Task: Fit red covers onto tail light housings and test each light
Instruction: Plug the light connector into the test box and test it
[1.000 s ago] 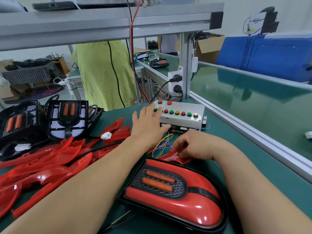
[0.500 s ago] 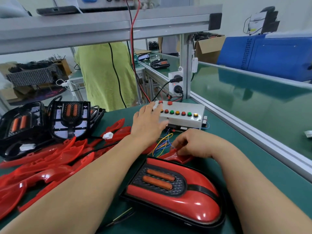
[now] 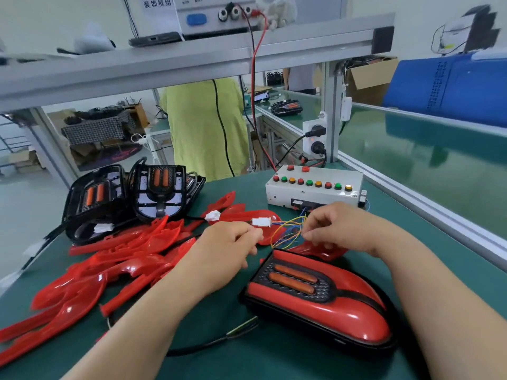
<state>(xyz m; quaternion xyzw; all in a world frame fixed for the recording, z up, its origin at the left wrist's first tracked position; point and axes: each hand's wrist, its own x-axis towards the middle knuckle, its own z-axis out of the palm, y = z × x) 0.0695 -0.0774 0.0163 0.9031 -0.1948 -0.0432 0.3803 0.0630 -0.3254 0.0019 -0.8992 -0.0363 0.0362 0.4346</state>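
left hand [image 3: 225, 250] pinches white connector [image 3: 260, 222] | right hand [image 3: 337, 229] pinches coloured wires [image 3: 288, 231] | covered tail light [image 3: 318, 300]: one, just near-side of both hands | bare housings [image 3: 162, 193]: two, far left

Covers [image 3: 115, 264] left of assembled light [image 3: 323, 303]

I'm at a factory assembly bench: aluminium-frame shelf [image 3: 192, 58] over my green mat [image 3: 274, 364], a button test box [image 3: 312, 192], heaps of red covers [image 3: 123, 267], cartons [image 3: 367, 78] behind, probably a power supply [image 3: 214, 12] up top.

glossy red plastic covers [image 3: 115, 259], matt green mat [image 3: 274, 363]
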